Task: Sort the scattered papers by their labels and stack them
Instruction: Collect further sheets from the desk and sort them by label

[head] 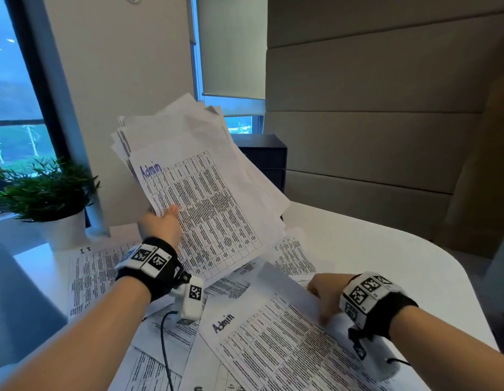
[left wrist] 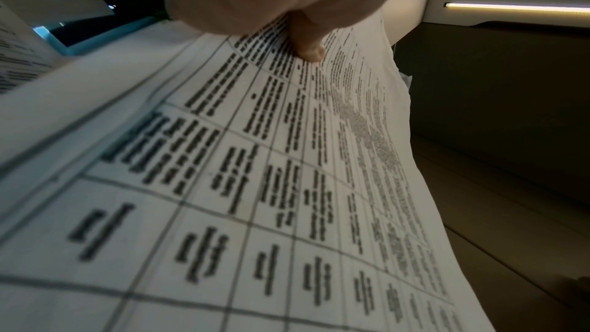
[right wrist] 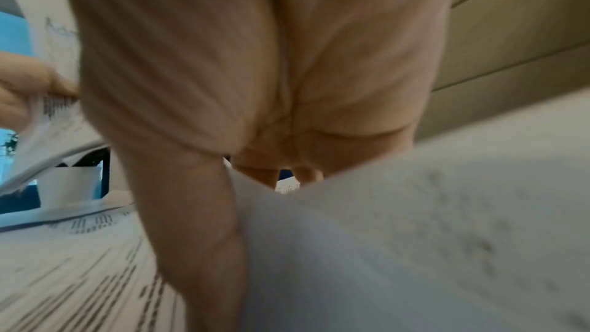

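My left hand (head: 162, 221) holds up a loose stack of papers (head: 200, 176) above the table; its top sheet is labelled "Admin" in purple. In the left wrist view my thumb (left wrist: 306, 42) presses on that printed table sheet (left wrist: 287, 186). My right hand (head: 327, 296) pinches the right edge of another "Admin" sheet (head: 276, 340) lying on the table, thumb on top. The right wrist view shows the thumb (right wrist: 198, 224) over the sheet's lifted edge (right wrist: 415, 249). A sheet labelled "IT" (head: 90, 272) lies flat at the left. More printed sheets (head: 166, 359) are scattered underneath.
A white round-cornered table (head: 386, 249) carries everything. A potted green plant (head: 47, 193) stands at the back left by the window. A dark box (head: 265, 156) sits behind the raised stack. A black cable (head: 164, 348) runs from my left wrist over the papers.
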